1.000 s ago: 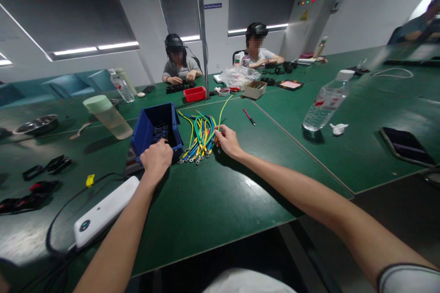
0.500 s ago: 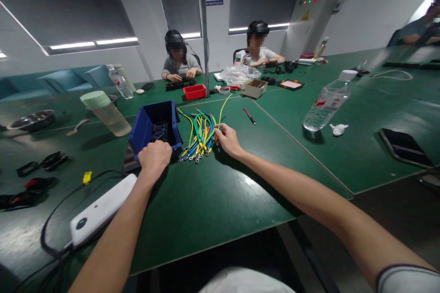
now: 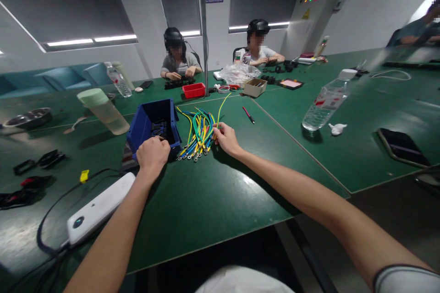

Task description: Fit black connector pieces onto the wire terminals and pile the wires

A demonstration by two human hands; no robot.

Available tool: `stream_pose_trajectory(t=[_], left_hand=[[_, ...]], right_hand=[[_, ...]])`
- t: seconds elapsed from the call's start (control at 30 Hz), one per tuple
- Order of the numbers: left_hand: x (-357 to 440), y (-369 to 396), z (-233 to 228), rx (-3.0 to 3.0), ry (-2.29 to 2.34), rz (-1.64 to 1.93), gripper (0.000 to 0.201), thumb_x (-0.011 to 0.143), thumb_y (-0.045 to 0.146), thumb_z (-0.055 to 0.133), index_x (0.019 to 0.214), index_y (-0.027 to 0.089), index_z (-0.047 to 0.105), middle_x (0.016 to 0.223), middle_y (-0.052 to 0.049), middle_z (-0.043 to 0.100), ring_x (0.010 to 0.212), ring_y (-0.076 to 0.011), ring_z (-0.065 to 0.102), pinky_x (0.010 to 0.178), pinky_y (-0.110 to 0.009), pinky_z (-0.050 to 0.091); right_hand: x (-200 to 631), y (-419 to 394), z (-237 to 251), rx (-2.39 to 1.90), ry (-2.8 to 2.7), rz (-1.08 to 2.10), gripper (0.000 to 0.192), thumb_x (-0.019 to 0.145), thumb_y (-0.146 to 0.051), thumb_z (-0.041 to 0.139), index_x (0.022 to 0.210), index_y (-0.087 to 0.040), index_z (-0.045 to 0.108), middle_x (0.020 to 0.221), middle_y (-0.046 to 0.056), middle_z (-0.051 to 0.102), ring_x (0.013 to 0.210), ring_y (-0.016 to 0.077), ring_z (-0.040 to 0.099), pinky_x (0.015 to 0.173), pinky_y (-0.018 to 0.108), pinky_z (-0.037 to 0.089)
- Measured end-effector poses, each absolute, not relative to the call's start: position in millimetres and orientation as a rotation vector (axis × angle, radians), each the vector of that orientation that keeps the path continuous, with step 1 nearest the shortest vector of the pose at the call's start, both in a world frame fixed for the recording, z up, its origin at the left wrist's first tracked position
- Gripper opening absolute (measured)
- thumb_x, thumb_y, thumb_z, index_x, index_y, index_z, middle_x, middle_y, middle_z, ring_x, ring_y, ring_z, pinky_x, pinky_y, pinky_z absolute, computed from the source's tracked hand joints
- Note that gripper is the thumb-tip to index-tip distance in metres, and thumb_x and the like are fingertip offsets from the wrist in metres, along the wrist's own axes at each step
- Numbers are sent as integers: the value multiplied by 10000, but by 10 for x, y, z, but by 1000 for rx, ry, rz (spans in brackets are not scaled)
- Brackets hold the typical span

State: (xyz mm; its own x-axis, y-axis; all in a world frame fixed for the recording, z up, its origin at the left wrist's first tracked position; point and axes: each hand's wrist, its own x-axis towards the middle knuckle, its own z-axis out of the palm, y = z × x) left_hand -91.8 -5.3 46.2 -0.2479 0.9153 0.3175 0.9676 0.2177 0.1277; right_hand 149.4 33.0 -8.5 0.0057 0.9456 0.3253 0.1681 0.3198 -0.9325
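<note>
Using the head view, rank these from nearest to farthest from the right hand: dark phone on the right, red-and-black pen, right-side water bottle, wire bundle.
From the right hand:
1. Wire bundle: touching it, on its left.
2. Red-and-black pen: ahead, slightly right.
3. Water bottle: farther right.
4. Dark phone: far right, past the bottle.

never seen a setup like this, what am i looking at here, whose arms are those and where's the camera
There is no machine: those are a person's bare arms, seen forward and down from a camera on their head. On the green table lie a pile of coloured wires, a blue bin with dark parts inside, a pen and a phone. The right hand seems to pinch a yellow-green wire. The left hand is curled at the bin's near side; its grip is hidden.
</note>
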Motion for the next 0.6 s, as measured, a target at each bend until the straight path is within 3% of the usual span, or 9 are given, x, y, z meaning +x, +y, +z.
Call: stream_pose_trajectory(t=[0.1, 0.3, 0.6], left_hand=[[-904, -61, 427, -1774, -2228, -656, 306, 813, 347, 453, 980, 236, 684, 895, -111, 709, 814, -301, 649, 676, -362, 463], [-890, -55, 366, -1742, -2109, -885, 247, 828, 380, 494, 948, 221, 640, 911, -71, 699, 811, -249, 641, 686, -321, 442], [-858, -85, 382, -1703, -2078, -1035, 305, 839, 443, 515, 998, 208, 625, 907, -79, 696, 824, -247, 643, 692, -318, 435]], right_hand=[[1497, 335, -86, -1093, -1444, 853, 239, 854, -367, 485, 975, -176, 563, 616, -9, 604, 423, 102, 522, 415, 211, 414], [1500, 337, -87, -1084, -1445, 857, 233, 856, -358, 489, 975, -172, 565, 606, -12, 600, 421, 98, 519, 419, 209, 416], [1500, 341, -102, -1099, -1461, 845, 247, 859, -374, 484, 978, -176, 571, 617, -15, 591, 429, 96, 521, 418, 205, 416]])
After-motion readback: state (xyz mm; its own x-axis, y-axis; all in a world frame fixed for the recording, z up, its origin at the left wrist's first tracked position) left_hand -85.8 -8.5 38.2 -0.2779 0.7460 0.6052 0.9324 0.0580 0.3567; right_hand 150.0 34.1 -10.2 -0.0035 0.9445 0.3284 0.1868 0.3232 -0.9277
